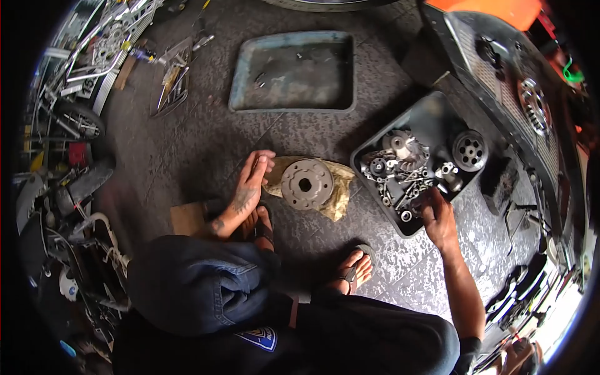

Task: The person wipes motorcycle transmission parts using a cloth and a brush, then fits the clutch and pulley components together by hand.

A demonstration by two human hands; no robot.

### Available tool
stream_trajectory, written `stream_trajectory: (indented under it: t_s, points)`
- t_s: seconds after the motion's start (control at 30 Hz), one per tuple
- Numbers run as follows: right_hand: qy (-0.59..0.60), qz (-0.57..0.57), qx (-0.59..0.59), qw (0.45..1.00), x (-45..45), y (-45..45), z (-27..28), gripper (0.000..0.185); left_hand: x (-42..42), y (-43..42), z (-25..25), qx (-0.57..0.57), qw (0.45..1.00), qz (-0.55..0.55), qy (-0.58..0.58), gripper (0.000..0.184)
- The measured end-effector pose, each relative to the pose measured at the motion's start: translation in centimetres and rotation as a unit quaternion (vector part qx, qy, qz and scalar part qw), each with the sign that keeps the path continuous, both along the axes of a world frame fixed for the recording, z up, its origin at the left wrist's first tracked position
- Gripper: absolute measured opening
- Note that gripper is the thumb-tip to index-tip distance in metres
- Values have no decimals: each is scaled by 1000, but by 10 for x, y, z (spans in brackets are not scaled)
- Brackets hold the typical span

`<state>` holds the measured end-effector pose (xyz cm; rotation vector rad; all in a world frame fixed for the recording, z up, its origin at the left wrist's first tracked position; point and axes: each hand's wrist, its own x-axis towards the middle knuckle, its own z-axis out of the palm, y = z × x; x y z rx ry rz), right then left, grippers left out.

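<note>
A round grey metal disc with a hexagonal centre hole and smaller holes around it lies on a crumpled yellowish cloth on the floor. My left hand is just left of the cloth, fingers stretched out, holding nothing I can see. Over the near right part of a black parts tray, my right hand reaches down with curled fingers; its fingertips are in shadow among small parts. The tray holds a finned pulley, several bolts, a small ring and a drum with round holes.
A shallow blue-grey tray with small bits in it sits ahead. Tools lie in a holder at the upper left. Motorcycle parts crowd the left side, and a dark textured panel stands at the right.
</note>
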<state>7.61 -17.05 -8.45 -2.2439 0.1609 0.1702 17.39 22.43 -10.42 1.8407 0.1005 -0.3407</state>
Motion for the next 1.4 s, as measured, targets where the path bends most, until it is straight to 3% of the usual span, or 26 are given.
stream_trajectory:
  t_s: [0.03,0.13,0.2,0.27,0.33,0.4,0.47,0.53,0.57,0.63,0.73,0.77,0.83,0.87,0.93,0.97,1.03,1.13,1.17,1.4]
  points:
    - [38,4,94,995,9,10,14,15,10,3,2,-8,999,-22,25,33]
    - [57,65,68,994,42,46,48,20,50,5,30,56,991,-99,73,32]
    - [39,155,30,987,68,58,55,27,81,0,55,118,972,-202,1,34]
    - [48,195,-32,979,95,67,52,40,104,-10,87,178,949,-259,-18,42]
    - [15,222,-72,972,120,74,37,47,122,-16,106,306,872,-380,-29,51]
    - [64,203,-40,976,140,86,15,49,136,-21,102,312,861,-401,-26,57]
    - [65,185,-28,980,141,102,-7,45,141,-28,85,302,850,-410,132,63]
    - [35,110,16,993,145,114,-27,36,124,-33,47,302,879,-349,118,69]
    - [35,99,17,994,145,121,-30,36,122,-33,17,303,863,-370,164,73]
    - [-27,51,-30,998,134,130,-31,27,116,-46,11,298,841,-397,214,80]
    - [55,-26,-89,994,122,140,-38,24,117,-60,-7,288,828,-407,257,100]
    - [58,-32,-88,994,118,144,-33,24,109,-64,-2,316,852,-355,221,97]
    - [142,-138,-96,975,109,153,-28,32,99,-68,8,283,873,-316,239,90]
    - [194,-256,-74,944,93,162,-32,49,89,-75,8,260,894,-298,210,88]
    - [277,-319,-86,902,78,172,-26,61,70,-64,-65,294,863,-407,61,83]
    - [285,-373,-120,875,65,180,-47,70,69,-66,-61,298,864,-404,19,82]
    - [330,-442,-46,833,51,198,-33,77,66,-70,-55,300,854,-424,-33,82]
    - [349,-504,53,789,44,211,-29,82,69,-74,-54,240,910,-277,195,84]
    - [347,-511,71,783,47,217,-22,82,72,-79,-29,215,914,-249,237,86]
    - [356,-577,118,725,69,240,-34,93,67,-84,-18,228,925,-195,232,84]
